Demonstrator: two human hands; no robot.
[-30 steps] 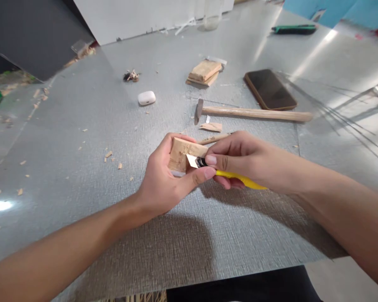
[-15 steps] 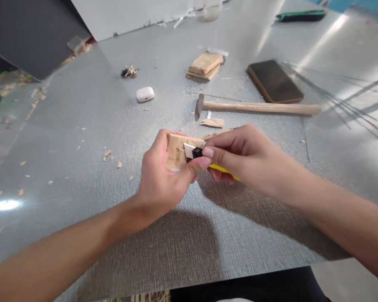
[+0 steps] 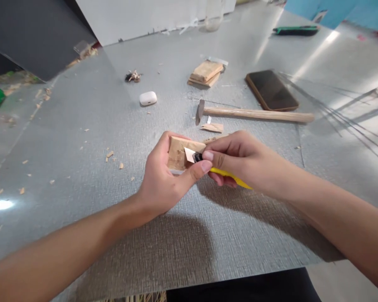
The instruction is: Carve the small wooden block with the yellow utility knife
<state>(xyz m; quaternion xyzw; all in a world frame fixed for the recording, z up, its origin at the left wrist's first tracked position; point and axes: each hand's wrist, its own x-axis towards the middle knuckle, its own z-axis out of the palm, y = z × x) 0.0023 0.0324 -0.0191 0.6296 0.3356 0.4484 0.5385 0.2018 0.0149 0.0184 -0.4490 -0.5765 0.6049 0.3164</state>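
Note:
My left hand (image 3: 166, 176) is wrapped round a small flat wooden block (image 3: 177, 152), its thumb reaching along the near side towards my right hand. In my right hand (image 3: 236, 157) is a yellow utility knife (image 3: 231, 175) with a black front end, gripped between thumb and fingers. The knife's short bare blade lies against the upper face of the block, pointing left. My right fingers are close to the left thumb tip. Part of the block's right end is hidden behind the blade and hands.
Beyond my hands lie a hammer (image 3: 255, 113), a wood sliver (image 3: 212, 127), stacked wood pieces (image 3: 206, 72), a phone (image 3: 272, 90) and a white earbud case (image 3: 148, 98). Thin metal rods (image 3: 337, 111) are at right, a green-black cutter (image 3: 296, 30) farther back. Wood chips (image 3: 109, 155) litter the left.
The view has shifted slightly, so the tabletop things sit a little lower. The knife handle has swung slightly, showing more yellow; the blade stays on the block. Both grips are unchanged.

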